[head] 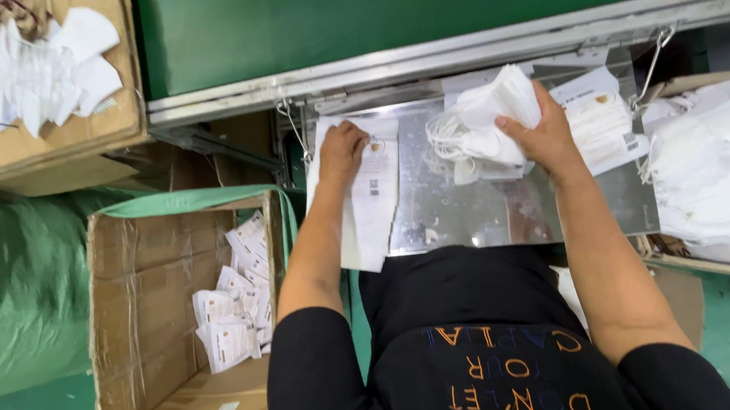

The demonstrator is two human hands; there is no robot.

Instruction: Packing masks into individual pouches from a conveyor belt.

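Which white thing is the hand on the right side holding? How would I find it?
Start at the shiny metal tray hanging below the green conveyor belt. Over its top right part, the right hand grips a fanned stack of white face masks with ear loops dangling. Unlike the flat printed packets under the left hand, it is plain and unwrapped.

A metal tray (pixel 467 216) hangs before the person, below a conveyor rail (pixel 457 52). On it: printed sleeves (pixel 364 196) at left under the left hand (pixel 343 151), masks (pixel 487 126) at centre under the right hand (pixel 547 139). Left of the tray, lower, a carton (pixel 136 329) contains packed sleeves (pixel 236 310). Right, a box of masks (pixel 709 167). Far left, another box (pixel 6 142) of masks.
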